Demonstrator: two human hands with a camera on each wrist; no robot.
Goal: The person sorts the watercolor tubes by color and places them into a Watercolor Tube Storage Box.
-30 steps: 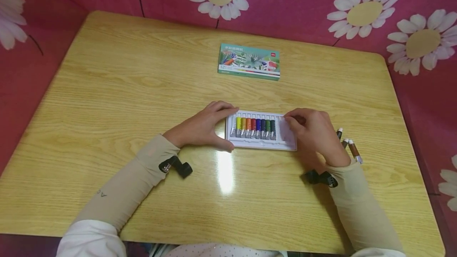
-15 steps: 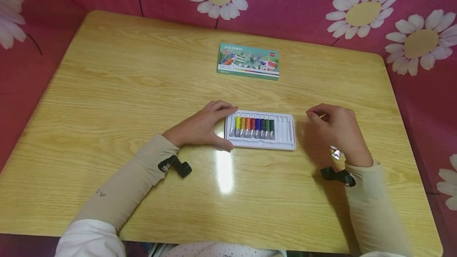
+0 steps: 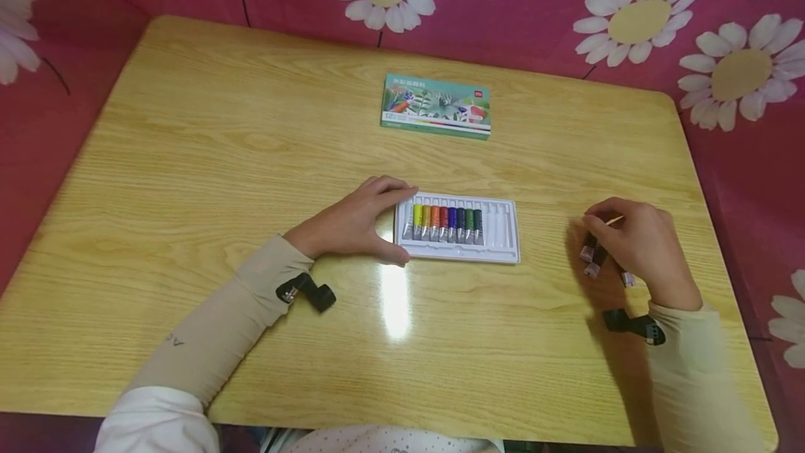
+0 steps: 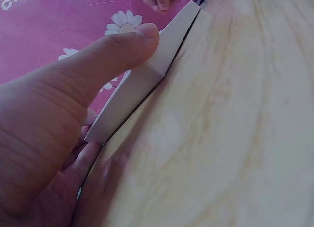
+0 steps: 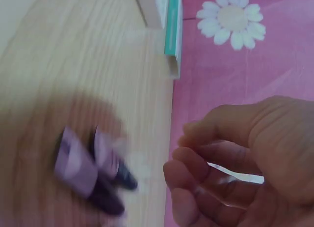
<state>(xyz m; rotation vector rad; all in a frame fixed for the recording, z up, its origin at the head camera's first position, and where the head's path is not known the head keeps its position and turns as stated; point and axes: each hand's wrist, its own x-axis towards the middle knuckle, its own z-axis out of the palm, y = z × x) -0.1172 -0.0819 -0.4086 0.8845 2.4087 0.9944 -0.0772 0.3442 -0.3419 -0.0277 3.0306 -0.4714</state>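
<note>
My left hand (image 3: 352,226) grips the left end of a white paint tray (image 3: 459,253), thumb at the near corner and fingers at the far one. The left wrist view shows the thumb over the tray's white side (image 4: 130,97). Several paint tubes (image 3: 444,224), from yellow through red and blue to green, lie in a row in it. Slots at its right end hold no tubes. My right hand (image 3: 641,243) hovers above loose paint tubes (image 3: 592,269) on the table, partly hiding them. In the right wrist view its fingers (image 5: 189,163) curl loosely around nothing visible, beside two blurred tubes.
A green paint box (image 3: 435,107) with a floral print lies behind the tray. The wooden table (image 3: 251,138) has rounded corners and meets a pink flowered cloth (image 3: 503,19) at the back and sides.
My right hand has moved from the tray's right end out to the right, over the loose tubes. The left hand stays on the tray, which has hardly moved.
</note>
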